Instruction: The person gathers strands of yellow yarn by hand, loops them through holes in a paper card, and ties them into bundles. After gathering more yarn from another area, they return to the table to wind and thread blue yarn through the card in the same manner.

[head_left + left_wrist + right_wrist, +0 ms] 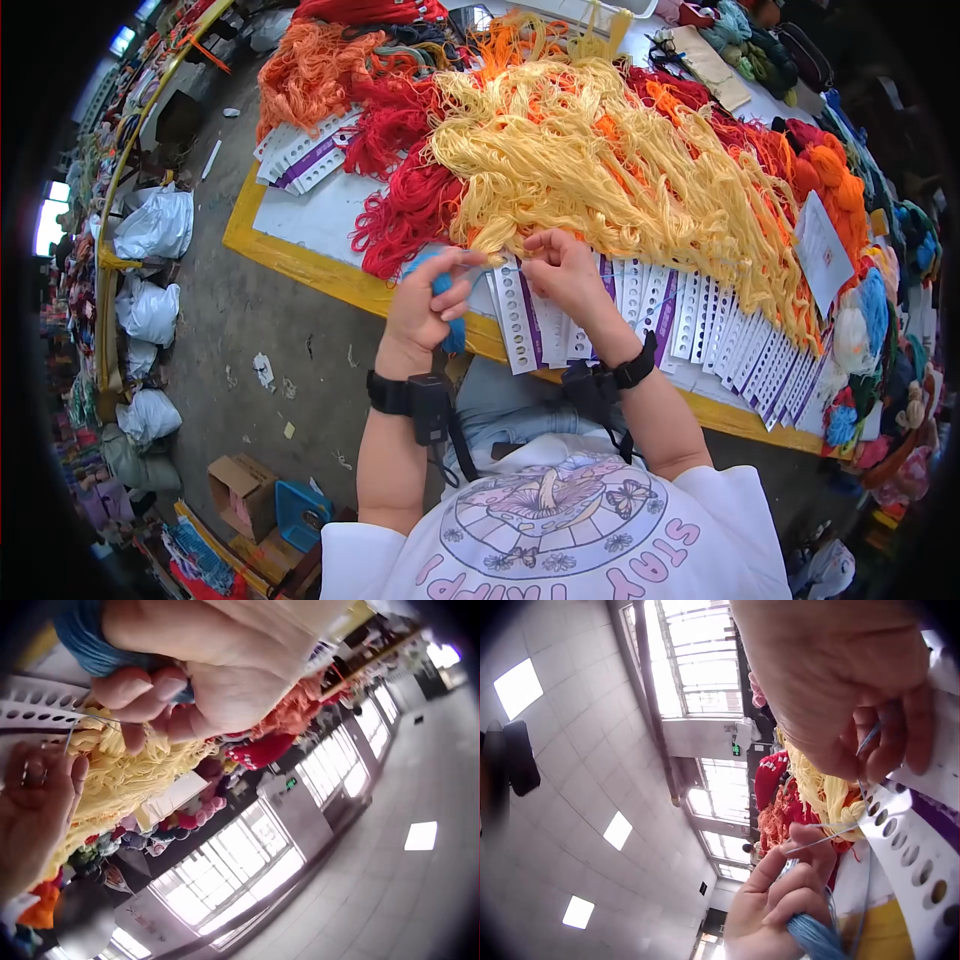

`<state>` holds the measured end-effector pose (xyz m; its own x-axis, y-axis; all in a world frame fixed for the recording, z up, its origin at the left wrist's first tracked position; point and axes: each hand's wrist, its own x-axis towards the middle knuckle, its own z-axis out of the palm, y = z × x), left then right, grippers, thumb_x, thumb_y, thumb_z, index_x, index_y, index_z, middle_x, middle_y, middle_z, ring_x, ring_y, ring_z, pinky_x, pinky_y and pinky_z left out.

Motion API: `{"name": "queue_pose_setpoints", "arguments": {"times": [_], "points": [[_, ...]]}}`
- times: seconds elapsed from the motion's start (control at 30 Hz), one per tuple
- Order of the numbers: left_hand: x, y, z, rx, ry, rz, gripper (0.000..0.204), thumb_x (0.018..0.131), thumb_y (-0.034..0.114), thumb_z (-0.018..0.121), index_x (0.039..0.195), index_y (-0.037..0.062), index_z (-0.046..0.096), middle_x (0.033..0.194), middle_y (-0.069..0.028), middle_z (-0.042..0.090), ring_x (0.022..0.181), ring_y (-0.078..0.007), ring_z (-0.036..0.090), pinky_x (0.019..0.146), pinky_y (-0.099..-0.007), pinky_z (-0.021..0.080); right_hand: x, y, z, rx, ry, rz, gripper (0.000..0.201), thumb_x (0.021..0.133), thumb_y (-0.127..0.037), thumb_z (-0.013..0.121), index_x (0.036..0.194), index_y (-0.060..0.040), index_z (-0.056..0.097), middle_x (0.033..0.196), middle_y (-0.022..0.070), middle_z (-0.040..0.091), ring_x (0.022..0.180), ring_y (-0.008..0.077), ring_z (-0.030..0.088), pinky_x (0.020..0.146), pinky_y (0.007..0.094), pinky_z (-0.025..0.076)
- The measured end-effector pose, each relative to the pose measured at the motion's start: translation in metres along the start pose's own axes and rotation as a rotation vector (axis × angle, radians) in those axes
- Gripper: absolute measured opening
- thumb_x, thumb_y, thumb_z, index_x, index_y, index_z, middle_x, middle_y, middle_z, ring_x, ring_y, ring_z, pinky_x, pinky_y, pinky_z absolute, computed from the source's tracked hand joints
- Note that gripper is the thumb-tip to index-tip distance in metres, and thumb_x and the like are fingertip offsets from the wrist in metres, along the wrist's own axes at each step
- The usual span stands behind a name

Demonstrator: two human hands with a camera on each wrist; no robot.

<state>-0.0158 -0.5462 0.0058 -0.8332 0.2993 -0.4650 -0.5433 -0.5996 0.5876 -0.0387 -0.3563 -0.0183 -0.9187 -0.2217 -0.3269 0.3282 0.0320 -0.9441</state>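
My left hand [425, 305] grips a skein of blue thread [814, 937], the curled fingers wrapped round it at the palm. From its fingertips a thin strand [821, 841] runs across to the right hand. My right hand [565, 275] pinches this blue strand between thumb and fingers, close over the top of a white card with a row of round holes [515, 325]. Yellow thread hanks [570, 150] lie heaped just beyond both hands. Inside the right hand, the strand's end is hidden by the fingers.
More punched cards [735, 320] with purple stripes line the yellow table edge [300, 266] to the right. Red hanks [400, 205] and orange hanks [315, 75] pile up at the left. A white sheet [823, 250] stands against the hanks at right. White sacks [155, 222] stand left of the table.
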Motion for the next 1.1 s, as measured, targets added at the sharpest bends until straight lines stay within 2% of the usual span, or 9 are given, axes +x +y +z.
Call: {"name": "queue_pose_setpoints", "arguments": {"times": [0.07, 0.2, 0.3, 0.37, 0.5, 0.57, 0.67, 0.83, 1.1], "points": [[0.002, -0.013, 0.021, 0.235, -0.026, 0.007, 0.010, 0.078, 0.013, 0.056, 0.083, 0.0051, 0.055, 0.054, 0.0022, 0.046, 0.040, -0.0009, 0.029, 0.037, -0.0168, 0.025, -0.003, -0.009, -0.001, 0.104, 0.009, 0.038, 0.025, 0.074, -0.002, 0.055, 0.097, 0.0020, 0.049, 0.067, 0.0041, 0.057, 0.055, 0.0081, 0.054, 0.045, 0.0199, 0.041], [0.020, -0.043, 0.004, 1.226, 0.112, 0.548, 0.021, 0.080, 0.023, 0.059, 0.089, 0.0046, 0.059, 0.058, -0.0009, 0.050, 0.051, -0.0110, 0.046, 0.049, -0.0270, 0.039, -0.003, -0.011, -0.002, 0.048, 0.073, 0.107, 0.028, 0.075, -0.005, 0.054, 0.101, 0.0020, 0.047, 0.073, 0.0057, 0.058, 0.061, 0.0100, 0.058, 0.042, 0.0207, 0.043], [-0.016, 0.020, -0.045, 0.676, 0.615, 0.241, 0.014, 0.081, 0.025, 0.057, 0.080, 0.0111, 0.056, 0.057, 0.0029, 0.044, 0.048, -0.0054, 0.038, 0.041, -0.0202, 0.029, -0.004, -0.017, -0.003, -0.033, 0.039, 0.125, 0.032, 0.076, -0.008, 0.055, 0.105, 0.0017, 0.046, 0.078, 0.0070, 0.059, 0.064, 0.0120, 0.060, 0.042, 0.0218, 0.045], [-0.040, 0.062, -0.108, 0.246, 0.914, 0.407, 0.024, 0.082, 0.023, 0.054, 0.062, 0.0158, 0.043, 0.049, 0.0078, 0.030, 0.037, -0.0024, 0.026, 0.031, -0.0187, 0.019, -0.003, -0.016, -0.004, -0.032, 0.036, 0.139, 0.035, 0.076, -0.009, 0.055, 0.109, 0.0015, 0.045, 0.080, 0.0076, 0.059, 0.065, 0.0124, 0.060, 0.042, 0.0219, 0.044], [-0.090, 0.076, -0.153, 0.519, 1.286, 0.782, 0.024, 0.085, 0.033, 0.050, 0.090, 0.0111, 0.059, 0.070, -0.0010, 0.053, 0.058, -0.0061, 0.048, 0.043, -0.0175, 0.033, -0.007, -0.018, 0.000, -0.015, 0.082, 0.134, 0.030, 0.077, -0.010, 0.057, 0.103, 0.0021, 0.051, 0.079, 0.0069, 0.060, 0.067, 0.0118, 0.060, 0.048, 0.0226, 0.046], [-0.082, 0.063, -0.106, 0.417, 1.033, 0.683, 0.031, 0.086, 0.035, 0.047, 0.103, 0.0116, 0.057, 0.095, -0.0056, 0.058, 0.085, -0.0129, 0.054, 0.060, -0.0240, 0.042, -0.006, -0.008, 0.006, -0.165, 0.052, -0.057, 0.022, 0.077, -0.011, 0.059, 0.095, 0.0022, 0.056, 0.077, 0.0062, 0.061, 0.067, 0.0107, 0.059, 0.054, 0.0228, 0.046], [-0.066, 0.035, -0.029, 0.234, 0.152, 0.347, 0.054, 0.090, 0.045, 0.035, 0.120, 0.0010, 0.046, 0.125, -0.0085, 0.045, 0.112, -0.0179, 0.043, 0.086, -0.0375, 0.039, -0.018, -0.024, 0.032, -0.109, -0.056, -0.137, 0.015, 0.077, -0.013, 0.062, 0.085, 0.0002, 0.063, 0.074, 0.0026, 0.062, 0.067, 0.0066, 0.055, 0.059, 0.0205, 0.044], [-0.037, 0.005, 0.045, 0.260, -0.058, 0.263, 0.056, 0.093, 0.040, 0.028, 0.125, -0.0052, 0.037, 0.128, -0.0129, 0.041, 0.114, -0.0204, 0.043, 0.093, -0.0335, 0.037, -0.040, -0.058, 0.041, 0.131, -0.189, -0.099, 0.016, 0.079, -0.013, 0.062, 0.088, 0.0013, 0.062, 0.075, 0.0040, 0.061, 0.066, 0.0081, 0.057, 0.057, 0.0198, 0.044], [-0.039, 0.002, 0.056, 0.357, -0.068, 0.243, 0.052, 0.093, 0.039, 0.031, 0.125, -0.0018, 0.038, 0.127, -0.0133, 0.041, 0.113, -0.0194, 0.044, 0.084, -0.0310, 0.044, -0.049, -0.062, 0.030, 0.198, -0.140, -0.007, 0.014, 0.079, -0.011, 0.061, 0.084, 0.0025, 0.060, 0.076, 0.0039, 0.061, 0.069, 0.0082, 0.058, 0.058, 0.0206, 0.049]]}}
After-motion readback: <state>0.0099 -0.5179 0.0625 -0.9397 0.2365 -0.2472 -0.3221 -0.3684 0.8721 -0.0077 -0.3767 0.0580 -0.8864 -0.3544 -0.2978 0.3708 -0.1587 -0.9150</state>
